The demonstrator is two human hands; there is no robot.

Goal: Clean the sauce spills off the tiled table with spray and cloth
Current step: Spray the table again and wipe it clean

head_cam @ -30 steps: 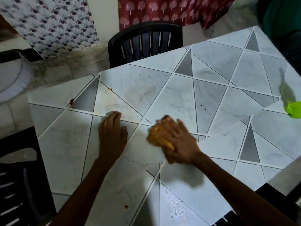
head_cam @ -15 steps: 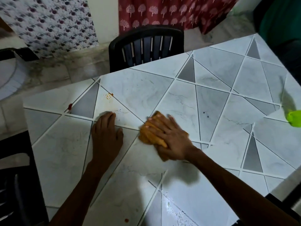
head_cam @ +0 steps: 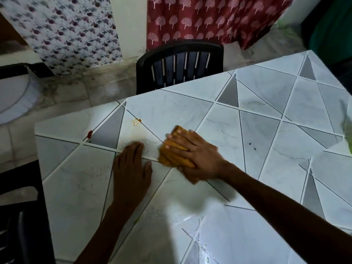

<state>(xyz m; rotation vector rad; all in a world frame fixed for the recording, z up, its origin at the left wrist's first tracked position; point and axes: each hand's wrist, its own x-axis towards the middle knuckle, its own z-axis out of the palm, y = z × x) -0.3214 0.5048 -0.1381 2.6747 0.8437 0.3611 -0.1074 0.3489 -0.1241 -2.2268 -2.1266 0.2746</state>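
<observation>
The right hand is pressing a folded orange cloth onto the table at mid-frame, its fingers lying straight and spread over the top of the cloth. The cloth is sticking out past the fingertips and under the palm's lower edge. The left hand is lying flat on the tiles just left of the cloth, palm down, fingers together and straight, holding nothing. The two hands are sitting close but not touching.

An orange spill is sitting up and left of the cloth, beyond the left fingertips, with bare tile between it and the cloth. A red spot is lying farther left on a grout line near the table's edge; the left hand and a grey triangular tile are sitting between it and the cloth. Two dark specks are showing to the right of the right hand. A wet patch is glistening at the bottom of the frame.

A black slatted chair is standing against the table's far side at top centre, with a red tree-print curtain hanging behind it and a floral sheet hanging at upper left. A second dark chair is standing at lower left. A pale green sliver is showing at the right edge, too cut off to name.
</observation>
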